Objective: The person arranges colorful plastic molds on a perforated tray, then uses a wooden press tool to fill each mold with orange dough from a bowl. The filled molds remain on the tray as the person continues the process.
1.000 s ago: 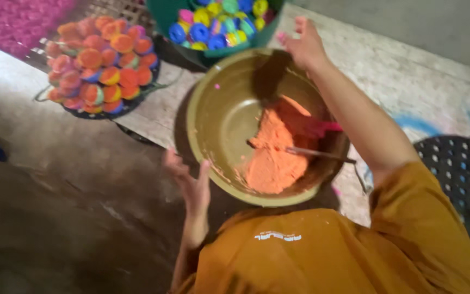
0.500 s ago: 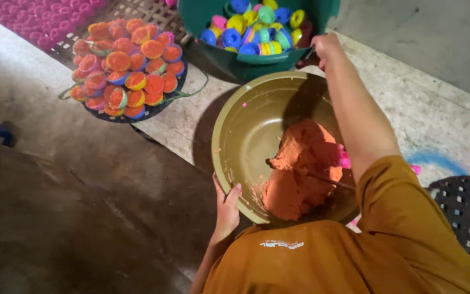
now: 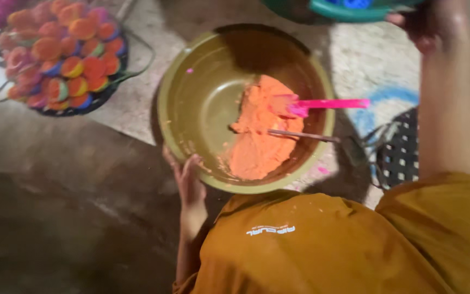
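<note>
The left hand (image 3: 187, 179) is resting spread against the near rim of the olive bowl (image 3: 191, 103), orange paste (image 3: 259, 136) lying just beyond; the right hand (image 3: 436, 22) (grip unclear) is reaching far to the teal basin (image 3: 354, 10).

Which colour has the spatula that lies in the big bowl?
Pink; the spatula shows in the head view.

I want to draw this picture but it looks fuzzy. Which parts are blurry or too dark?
In the head view, the whole picture is a bit smeared, most at the basket of coloured balls. The floor at lower left is dim. The bowl has a soft shine on its inside wall and shadow under its far rim. The orange paste and pink spatula are brightest. The right hand is dark, the left hand shaded.
</note>
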